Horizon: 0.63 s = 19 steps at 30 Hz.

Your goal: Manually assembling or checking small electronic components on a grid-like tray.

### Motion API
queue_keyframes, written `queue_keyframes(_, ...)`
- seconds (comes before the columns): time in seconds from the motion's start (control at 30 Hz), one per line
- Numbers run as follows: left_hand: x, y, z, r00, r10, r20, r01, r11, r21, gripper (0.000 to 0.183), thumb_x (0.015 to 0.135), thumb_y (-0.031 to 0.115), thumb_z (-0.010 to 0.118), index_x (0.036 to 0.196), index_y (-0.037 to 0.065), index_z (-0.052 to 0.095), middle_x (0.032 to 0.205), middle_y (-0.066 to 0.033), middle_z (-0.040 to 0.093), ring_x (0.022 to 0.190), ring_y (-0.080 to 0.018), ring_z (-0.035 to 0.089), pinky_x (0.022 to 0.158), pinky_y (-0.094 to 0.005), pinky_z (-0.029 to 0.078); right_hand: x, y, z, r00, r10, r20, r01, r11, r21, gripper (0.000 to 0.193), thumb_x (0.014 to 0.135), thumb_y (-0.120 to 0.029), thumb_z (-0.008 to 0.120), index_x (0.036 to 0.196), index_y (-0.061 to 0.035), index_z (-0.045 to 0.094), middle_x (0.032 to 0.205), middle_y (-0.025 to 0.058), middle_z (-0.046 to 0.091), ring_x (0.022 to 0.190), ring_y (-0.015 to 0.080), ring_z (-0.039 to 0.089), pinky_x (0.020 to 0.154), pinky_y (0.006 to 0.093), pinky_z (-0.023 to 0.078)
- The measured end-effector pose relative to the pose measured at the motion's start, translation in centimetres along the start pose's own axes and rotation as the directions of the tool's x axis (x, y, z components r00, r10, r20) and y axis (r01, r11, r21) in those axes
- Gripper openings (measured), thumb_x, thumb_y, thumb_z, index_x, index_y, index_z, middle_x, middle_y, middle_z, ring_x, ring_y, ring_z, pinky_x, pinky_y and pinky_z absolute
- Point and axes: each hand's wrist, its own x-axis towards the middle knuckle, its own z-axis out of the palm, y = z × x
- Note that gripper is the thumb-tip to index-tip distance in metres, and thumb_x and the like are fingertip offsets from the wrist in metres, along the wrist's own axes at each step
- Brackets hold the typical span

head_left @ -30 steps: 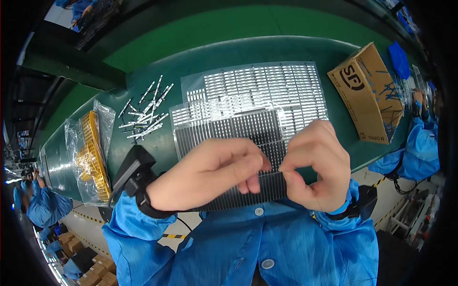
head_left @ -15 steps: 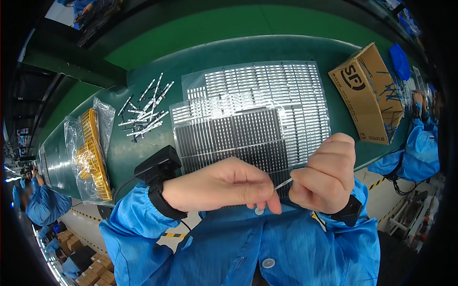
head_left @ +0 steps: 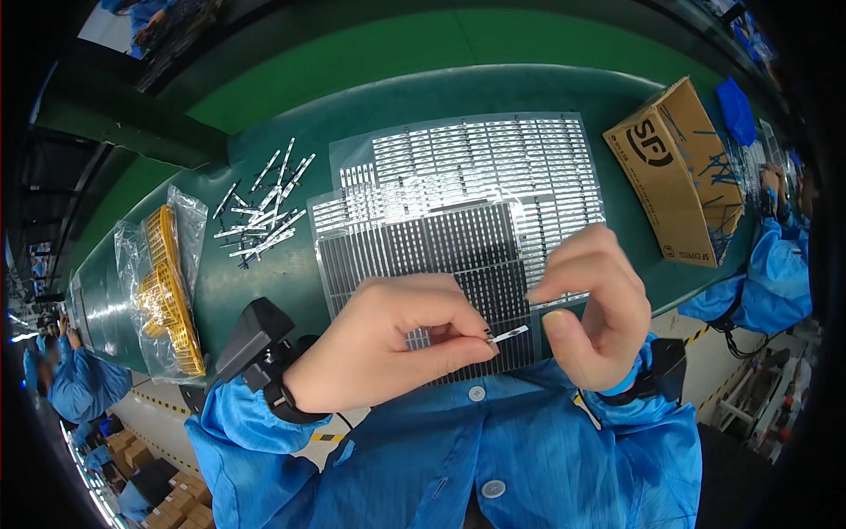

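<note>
My left hand pinches a thin white-and-black strip between thumb and forefinger. The free end of the strip points toward my right hand, whose thumb and forefinger are apart with nothing seen between them. Beneath both hands lies a dark sheet with rows of small light marks. Farther back, clear plastic sheets carry many rows of similar white strips. A loose pile of such strips rests on the green table to the left.
Yellow plastic grid trays in clear bags lie at the left. On the right stands an open cardboard box with dark blue slivers inside, and a blue bin beyond it. A co-worker's blue sleeve is at the far right.
My right hand has let go of the strip's end; its thumb and forefinger have spread. The strip stays in my left hand, which has shifted slightly left and turned.
</note>
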Motion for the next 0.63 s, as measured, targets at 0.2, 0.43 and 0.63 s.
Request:
queue_keyframes(0.2,-0.25,0.76,-0.26,0.998,-0.030,-0.051,0.037,0.991,0.130,0.010,0.081,0.003,0.079,0.091,0.005,0.077,0.082,-0.0046,0.067,0.068,-0.0118,0.057,0.058,-0.0258,0.045,0.50,0.04,-0.46,0.951,0.128,0.280,-0.178,0.971,0.160,0.013,0.071,-0.003,0.069,0.082,-0.0080,0.064,0.082,0.0032,0.064,0.078,0.0203,0.061,0.078,0.0326,0.038)
queue_keyframes(0.43,-0.46,0.57,-0.30,0.997,0.035,-0.073,-0.017,0.973,0.229,0.011,0.079,0.003,0.080,0.090,0.005,0.077,0.080,-0.0046,0.066,0.068,-0.0126,0.060,0.058,-0.0264,0.046,0.63,-0.31,-0.40,0.948,0.140,0.287,-0.178,0.978,0.110,0.014,0.071,0.000,0.067,0.081,-0.0093,0.063,0.079,0.0012,0.063,0.075,0.0189,0.059,0.076,0.0324,0.037)
queue_keyframes(0.63,-0.46,0.50,-0.55,0.998,0.033,-0.051,-0.018,0.965,0.262,0.011,0.080,0.004,0.079,0.090,0.005,0.076,0.081,-0.0043,0.065,0.067,-0.0131,0.060,0.057,-0.0263,0.046,0.85,-0.34,-0.55,0.945,0.133,0.299,-0.156,0.986,0.052,0.015,0.070,0.000,0.067,0.081,-0.0100,0.063,0.078,0.0004,0.062,0.074,0.0187,0.059,0.075,0.0321,0.036)
